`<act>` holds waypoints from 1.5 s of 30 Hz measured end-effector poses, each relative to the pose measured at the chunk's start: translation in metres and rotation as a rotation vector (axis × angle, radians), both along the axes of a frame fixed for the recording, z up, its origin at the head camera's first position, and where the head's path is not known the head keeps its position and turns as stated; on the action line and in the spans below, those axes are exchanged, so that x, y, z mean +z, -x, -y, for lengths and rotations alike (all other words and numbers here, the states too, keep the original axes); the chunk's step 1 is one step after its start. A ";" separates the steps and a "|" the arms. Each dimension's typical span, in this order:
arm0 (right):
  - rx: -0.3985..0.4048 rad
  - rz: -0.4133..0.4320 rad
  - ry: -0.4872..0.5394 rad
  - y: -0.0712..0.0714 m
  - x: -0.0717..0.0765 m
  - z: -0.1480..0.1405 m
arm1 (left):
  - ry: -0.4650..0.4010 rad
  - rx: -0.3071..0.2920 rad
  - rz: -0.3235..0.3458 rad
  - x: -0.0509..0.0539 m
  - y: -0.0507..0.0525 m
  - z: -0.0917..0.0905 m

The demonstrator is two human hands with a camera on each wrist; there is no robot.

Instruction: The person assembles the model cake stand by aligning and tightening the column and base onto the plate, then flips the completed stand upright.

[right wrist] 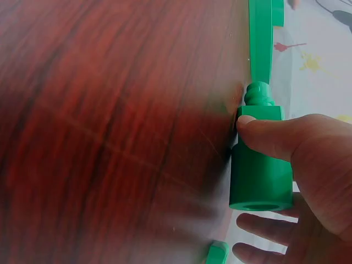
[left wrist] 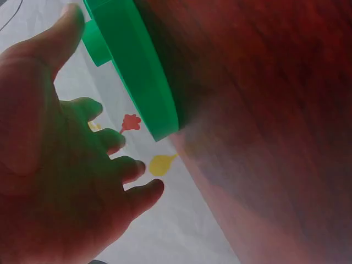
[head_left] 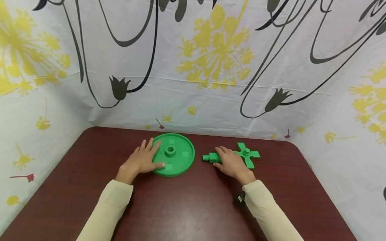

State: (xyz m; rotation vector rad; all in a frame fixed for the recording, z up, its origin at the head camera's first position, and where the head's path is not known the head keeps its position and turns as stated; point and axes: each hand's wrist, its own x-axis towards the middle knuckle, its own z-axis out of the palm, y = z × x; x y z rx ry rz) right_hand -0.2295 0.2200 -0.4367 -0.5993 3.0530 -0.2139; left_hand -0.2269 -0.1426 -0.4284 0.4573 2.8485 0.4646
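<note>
Green round plastic disc [head_left: 178, 158] under splayed left hand [head_left: 142, 160], likely to steady; right hand [head_left: 233, 163] grips green threaded plastic cylinder [right wrist: 261, 176].

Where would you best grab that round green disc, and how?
Probably by its thick outer rim, coming from the left, where the left hand is: the green disc seems to lie flat on the table, so thumb and fingers could take its edge. The short central hub offers a smaller hold.
</note>
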 end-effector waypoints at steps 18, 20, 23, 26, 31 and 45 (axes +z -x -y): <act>-0.013 0.063 0.068 0.002 0.002 -0.001 | -0.080 0.019 0.159 -0.006 0.000 0.007; -0.012 0.068 0.082 0.002 0.002 -0.001 | -0.080 0.015 0.176 -0.007 0.001 0.010; -0.007 0.067 0.085 0.003 0.002 -0.001 | -0.087 0.004 0.210 -0.006 0.003 0.012; -0.011 0.066 0.082 0.004 0.002 -0.002 | -0.104 -0.011 0.235 -0.005 0.004 0.013; -0.022 0.074 0.088 0.005 0.002 -0.003 | -0.159 -0.038 0.266 -0.005 0.005 0.015; -0.062 0.062 0.153 0.001 -0.001 -0.009 | -0.193 -0.022 0.272 -0.006 0.007 0.003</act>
